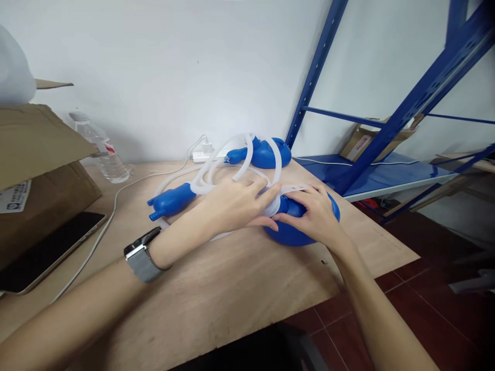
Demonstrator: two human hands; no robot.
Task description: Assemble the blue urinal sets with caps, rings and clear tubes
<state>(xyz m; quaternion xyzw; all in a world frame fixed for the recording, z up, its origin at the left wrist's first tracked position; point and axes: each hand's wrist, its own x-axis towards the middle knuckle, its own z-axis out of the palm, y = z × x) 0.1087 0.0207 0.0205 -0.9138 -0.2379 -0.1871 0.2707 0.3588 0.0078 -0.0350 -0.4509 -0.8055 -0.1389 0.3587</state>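
Right hand (317,215) holds device (289,234) near table edge (374,225).

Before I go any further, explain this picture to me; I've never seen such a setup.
There is no robot here, only a person's two bare hands, seen from a camera worn on that person's head, looking forward and down. The left hand, with a watch at its wrist, touches whitish tubing. The right hand rests on a rounded blue part. How firmly each holds is hard to tell. On the wooden tabletop also lie a blue nozzle-like piece, a phone and a power strip.
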